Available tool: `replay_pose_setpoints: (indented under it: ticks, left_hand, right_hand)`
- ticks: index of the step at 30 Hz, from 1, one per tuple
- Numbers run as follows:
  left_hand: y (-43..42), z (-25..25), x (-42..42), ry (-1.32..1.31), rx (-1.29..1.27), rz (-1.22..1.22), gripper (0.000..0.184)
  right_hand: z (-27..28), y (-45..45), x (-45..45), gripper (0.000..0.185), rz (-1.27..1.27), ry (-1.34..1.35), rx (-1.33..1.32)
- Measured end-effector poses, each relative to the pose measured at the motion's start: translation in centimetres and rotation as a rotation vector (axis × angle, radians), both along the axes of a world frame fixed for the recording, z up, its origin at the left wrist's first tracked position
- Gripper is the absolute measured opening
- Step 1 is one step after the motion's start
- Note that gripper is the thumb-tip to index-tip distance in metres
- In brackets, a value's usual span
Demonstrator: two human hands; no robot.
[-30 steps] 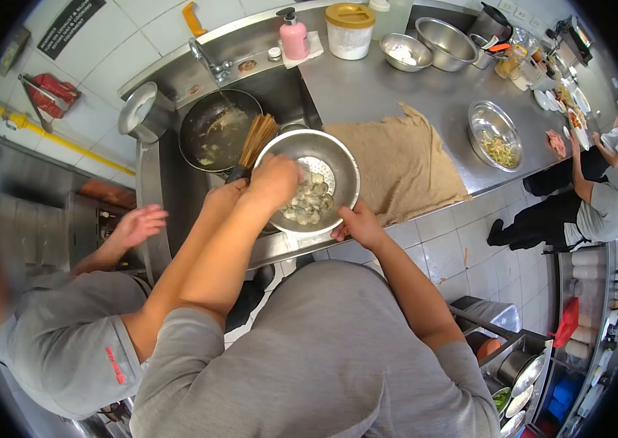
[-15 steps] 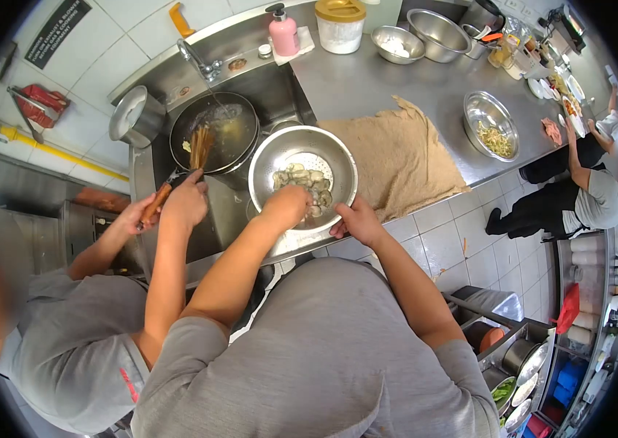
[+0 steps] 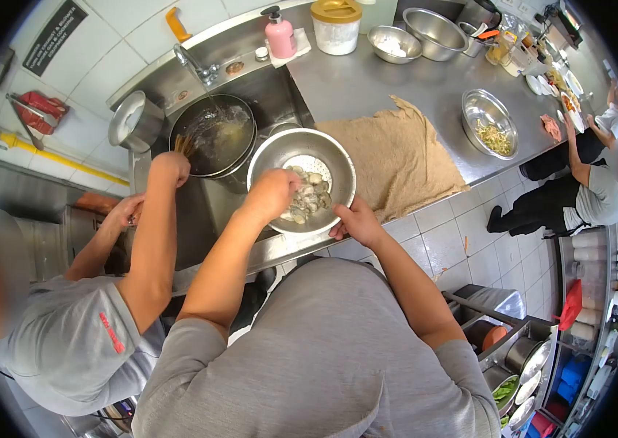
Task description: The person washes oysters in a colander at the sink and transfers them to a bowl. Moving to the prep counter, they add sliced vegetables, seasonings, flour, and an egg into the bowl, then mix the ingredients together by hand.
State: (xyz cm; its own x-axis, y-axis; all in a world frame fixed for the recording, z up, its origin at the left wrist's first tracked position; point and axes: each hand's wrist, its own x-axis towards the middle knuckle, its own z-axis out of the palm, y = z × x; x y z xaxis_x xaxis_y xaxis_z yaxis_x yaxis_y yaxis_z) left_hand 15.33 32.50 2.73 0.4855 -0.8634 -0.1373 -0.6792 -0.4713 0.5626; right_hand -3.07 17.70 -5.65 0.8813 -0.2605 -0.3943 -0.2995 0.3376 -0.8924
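A steel colander with a perforated bottom is tilted over the sink's front edge. Shucked oysters, grey and pale, lie in it. My left hand reaches inside with fingers curled at the oysters' left side; what they grip, if anything, is hidden. At the lower right, my right hand holds the rim, thumb on top and fingers underneath. A brown cloth lies on the counter just right of the colander.
Left of me, a co-worker's hand holds a bamboo brush in a wok under the tap. A steel bowl of bean sprouts stands on the counter. Other people work at the far right.
My left hand has moved up and left inside the colander, uncovering more oysters. My right hand keeps its hold. The co-worker's brush hand has shifted up and left.
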Motion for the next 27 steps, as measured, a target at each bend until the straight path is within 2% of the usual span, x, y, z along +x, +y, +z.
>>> replay_pose_setpoints:
  ticks: [2, 6, 8, 10, 11, 12, 13, 15, 16, 18, 19, 21, 23, 25, 27]
  left_hand:
    - [-0.2, -0.2, 0.0, -0.152, -0.012, 0.141, 0.012]
    - [-0.2, -0.8, -1.5, -0.226, -0.074, 0.201, 0.012]
    - [-0.2, -1.8, -2.4, -0.1, 0.148, -0.088, 0.016]
    - [0.0, -6.3, -2.8, -0.203, 0.191, -0.064, 0.014]
    - [-0.4, -6.4, -3.3, -0.306, 0.233, -0.04, 0.012]
    - [-1.0, -6.4, -3.1, -0.257, 0.357, 0.045, 0.016]
    - [-1.3, -5.5, -2.6, -0.26, 0.352, 0.044, 0.016]
    - [-1.1, -3.8, -1.1, -0.179, 0.346, -0.111, 0.019]
    - [-0.8, -2.1, -0.4, -0.189, 0.339, -0.101, 0.019]
    - [-0.1, 1.3, 1.3, 0.127, 0.192, -0.414, 0.023]
    - [-0.2, 2.2, 2.7, 0.111, 0.186, -0.408, 0.023]
    - [-1.5, 4.3, 6.6, 0.355, -0.054, -0.133, 0.032]
    - [-2.9, 6.5, 11.6, 0.458, -0.32, 0.087, 0.045]
    - [-4.4, 7.5, 17.5, 0.656, -0.607, 0.342, 0.045]
    - [-5.6, 4.2, 25.9, 1.175, -0.93, 0.609, 0.035]
  right_hand:
    - [0.0, 0.0, -0.1, 0.036, -0.009, 0.0, -0.007]
    - [0.1, -0.2, -0.1, 0.036, 0.015, -0.008, -0.026]
    - [0.0, -0.2, -0.1, 0.037, 0.021, -0.014, -0.022]
    - [-0.1, -0.3, -0.1, 0.037, 0.027, -0.005, -0.006]
    - [0.0, -0.2, -0.1, 0.037, 0.028, -0.005, -0.007]
    - [0.1, 0.0, -0.1, 0.033, 0.012, -0.004, -0.019]
    - [0.3, 0.0, -0.1, 0.029, -0.005, -0.005, -0.034]
    - [0.4, 0.0, -0.3, 0.03, -0.011, -0.009, -0.032]
    - [0.5, 0.0, -0.2, 0.03, -0.012, -0.013, -0.028]
    - [1.2, 0.2, 0.0, 0.032, -0.02, -0.017, -0.004]
    - [1.5, 0.3, -0.2, 0.034, -0.037, -0.008, 0.027]
    - [0.5, 0.4, -0.1, 0.032, -0.062, -0.014, 0.028]
    - [0.7, 0.3, 0.0, 0.033, -0.038, 0.007, 0.022]
    - [1.0, 0.5, 0.0, 0.036, -0.091, 0.012, -0.024]
    - [0.0, 0.3, -0.2, 0.039, -0.033, 0.053, -0.024]
